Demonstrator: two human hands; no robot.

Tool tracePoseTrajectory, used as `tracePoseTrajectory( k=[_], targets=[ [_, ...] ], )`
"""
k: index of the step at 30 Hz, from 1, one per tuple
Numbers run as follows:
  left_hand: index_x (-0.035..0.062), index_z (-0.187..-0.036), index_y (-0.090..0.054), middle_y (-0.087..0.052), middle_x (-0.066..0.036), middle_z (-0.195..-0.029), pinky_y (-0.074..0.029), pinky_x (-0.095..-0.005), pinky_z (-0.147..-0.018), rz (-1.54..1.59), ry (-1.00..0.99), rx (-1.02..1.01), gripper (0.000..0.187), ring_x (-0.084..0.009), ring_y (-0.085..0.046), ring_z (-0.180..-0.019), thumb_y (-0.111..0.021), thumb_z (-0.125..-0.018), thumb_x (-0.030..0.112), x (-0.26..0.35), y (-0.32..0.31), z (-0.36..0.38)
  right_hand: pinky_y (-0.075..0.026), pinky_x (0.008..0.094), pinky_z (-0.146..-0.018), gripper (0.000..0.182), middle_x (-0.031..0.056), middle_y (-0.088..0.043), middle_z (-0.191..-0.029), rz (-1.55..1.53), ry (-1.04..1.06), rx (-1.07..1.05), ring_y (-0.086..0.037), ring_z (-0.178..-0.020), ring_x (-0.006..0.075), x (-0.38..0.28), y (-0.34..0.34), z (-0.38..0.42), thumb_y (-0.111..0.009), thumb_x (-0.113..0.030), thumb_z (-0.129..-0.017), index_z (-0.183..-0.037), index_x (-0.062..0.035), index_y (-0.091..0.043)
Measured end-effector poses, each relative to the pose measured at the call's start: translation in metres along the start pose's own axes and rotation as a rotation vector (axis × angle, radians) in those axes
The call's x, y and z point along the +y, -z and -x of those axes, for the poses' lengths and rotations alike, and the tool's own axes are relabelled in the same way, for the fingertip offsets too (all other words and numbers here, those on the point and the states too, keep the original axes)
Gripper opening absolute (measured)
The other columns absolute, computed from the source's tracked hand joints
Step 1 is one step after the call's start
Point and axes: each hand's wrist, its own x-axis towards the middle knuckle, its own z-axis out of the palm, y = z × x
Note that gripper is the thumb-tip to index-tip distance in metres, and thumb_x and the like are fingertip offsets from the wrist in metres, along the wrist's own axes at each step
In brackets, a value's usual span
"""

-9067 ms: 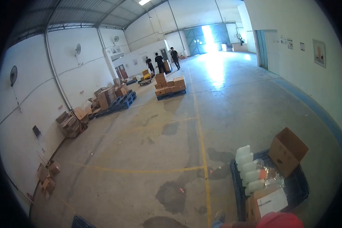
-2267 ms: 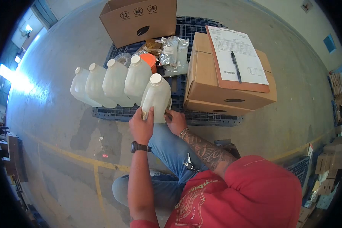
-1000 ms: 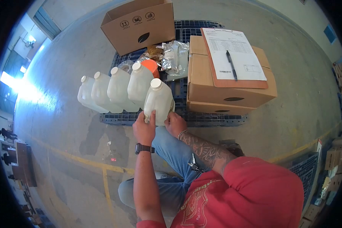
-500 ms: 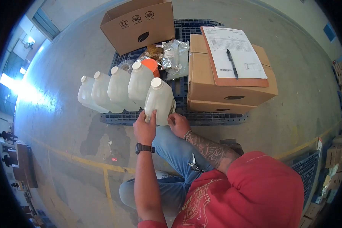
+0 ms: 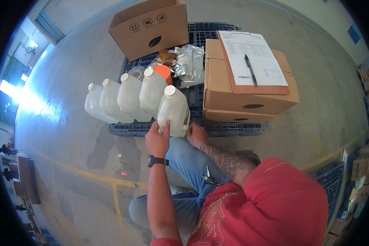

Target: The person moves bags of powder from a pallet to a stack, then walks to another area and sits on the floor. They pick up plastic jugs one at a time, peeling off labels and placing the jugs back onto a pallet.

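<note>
- Open cardboard box (image 5: 149, 41): stands at the far end of the blue pallet (image 5: 233, 130), shows three round symbols above a dark leaf mark.
- Silver bags (image 5: 184, 61): lie crumpled near the open box.
- Orange round item (image 5: 164, 74): sits near the bags, only partly visible.
- Closed cardboard box (image 5: 225, 96): rests on the pallet, carries a brown clipboard (image 5: 260, 89).
- Printed sheet (image 5: 246, 45): lies on the clipboard, with a black pen (image 5: 251, 70) slanting across.
- Yellow line (image 5: 78, 170): crosses the floor (image 5: 78, 141).
- Cardboard boxes (image 5: 358, 171): stand at the right edge.

red shirt (image 5: 281, 197), jeans (image 5: 183, 152) — blue, dark watch (image 5: 152, 160)
</note>
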Motion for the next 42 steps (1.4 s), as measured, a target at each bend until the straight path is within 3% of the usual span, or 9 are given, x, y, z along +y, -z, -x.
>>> tracePoseTrajectory(
  k=[8,14,17,22,26,29,35,38,42],
  targets=[
    [0.0077,-0.108,-0.073,-0.074,-0.02,-0.093,-0.056,-0.0495,-0.074,0.009,0.021,-0.045,0.044,-0.0424,-0.072,-0.088,-0.072,-0.092,0.049,0.005,0.005,0.002,-0.058,0.0413,-0.079,0.033,0.0134,-0.075,-0.089,-0.171,0.036,-0.031,-0.074,-0.084,0.0296,0.008,0.005,0.008,-0.071,-0.029,-0.092,-0.11,-0.0022,-0.067],
    [0.0071,-0.107,-0.073,-0.074,-0.02,-0.091,-0.056,-0.0492,-0.073,0.039,-0.006,-0.002,0.043,-0.043,-0.072,-0.087,-0.073,-0.092,0.048,0.001,0.0,0.004,-0.057,0.0386,-0.077,0.033,0.0126,-0.076,-0.087,-0.372,-0.112,-0.198,-0.075,-0.082,0.0262,0.012,-0.001,-0.002,-0.076,-0.032,-0.091,-0.1,-0.0008,-0.07],
    [0.0065,-0.107,-0.073,-0.074,-0.021,-0.091,-0.056,-0.0492,-0.072,0.031,0.007,-0.024,0.043,-0.0434,-0.071,-0.086,-0.073,-0.092,0.047,0.005,0.004,0.004,-0.057,0.0403,-0.077,0.029,0.0159,-0.075,-0.088,-0.475,-0.172,-0.288,-0.074,-0.082,0.0306,0.017,-0.011,-0.009,-0.071,-0.029,-0.092,-0.094,-0.0005,-0.071],
    [0.0066,-0.107,-0.073,-0.074,-0.021,-0.09,-0.056,-0.049,-0.072,-0.017,-0.028,-0.018,0.044,-0.0432,-0.071,-0.086,-0.073,-0.092,0.047,0.001,0.006,-0.002,-0.058,0.0472,-0.078,0.021,0.0216,-0.074,-0.098,0.171,-0.283,-0.007,-0.07,-0.088,0.0444,0.117,0.024,-0.005,-0.062,-0.022,-0.09,-0.093,-0.0049,-0.074],
    [0.007,-0.107,-0.073,-0.074,-0.02,-0.092,-0.055,-0.0491,-0.074,0.019,0.008,-0.044,0.043,-0.0423,-0.071,-0.088,-0.074,-0.091,0.047,0.003,0.005,0.0,-0.056,0.0485,-0.086,0.021,0.0198,-0.073,-0.098,0.087,-0.024,0.007,-0.07,-0.097,0.0392,0.105,0.013,0.007,-0.059,-0.02,-0.091,-0.096,-0.0066,-0.074],
    [0.0067,-0.107,-0.073,-0.075,-0.02,-0.092,-0.055,-0.0487,-0.074,0.022,0.007,-0.037,0.043,-0.0419,-0.071,-0.087,-0.074,-0.091,0.046,0.001,0.006,0.003,-0.054,0.0457,-0.088,0.024,0.0201,-0.073,-0.1,-0.405,-0.263,-0.181,-0.071,-0.1,0.0363,0.066,0.016,0.004,-0.054,-0.016,-0.094,-0.096,-0.0026,-0.074],
    [0.0065,-0.108,-0.073,-0.074,-0.02,-0.093,-0.055,-0.0485,-0.075,0.04,-0.011,-0.027,0.043,-0.0417,-0.072,-0.088,-0.074,-0.091,0.046,-0.001,0.003,0.004,-0.054,0.0442,-0.085,0.027,0.0186,-0.073,-0.099,-0.306,-0.069,-0.128,-0.071,-0.095,0.0344,0.066,0.0,-0.009,-0.055,-0.024,-0.097,-0.104,-0.0049,-0.072],
    [0.0073,-0.11,-0.073,-0.075,-0.02,-0.095,-0.055,-0.0487,-0.076,0.012,-0.033,-0.058,0.042,-0.0413,-0.072,-0.09,-0.074,-0.091,0.045,-0.004,0.004,-0.002,-0.054,0.043,-0.086,0.03,0.0181,-0.073,-0.101,-0.33,-0.215,-0.183,-0.071,-0.097,0.0344,0.027,0.021,-0.013,-0.058,-0.028,-0.097,-0.107,-0.0041,-0.072],
    [0.0085,-0.115,-0.072,-0.075,-0.019,-0.097,-0.055,-0.0478,-0.077,0.017,-0.079,-0.171,0.042,-0.0403,-0.072,-0.092,-0.074,-0.092,0.043,-0.023,0.02,-0.019,-0.052,0.0335,-0.075,0.033,0.003,-0.065,-0.097,-0.626,-0.33,-0.28,-0.06,-0.08,0.0149,0.034,0.007,-0.036,-0.064,-0.032,-0.099,-0.121,-0.0065,-0.067]
  ],
)
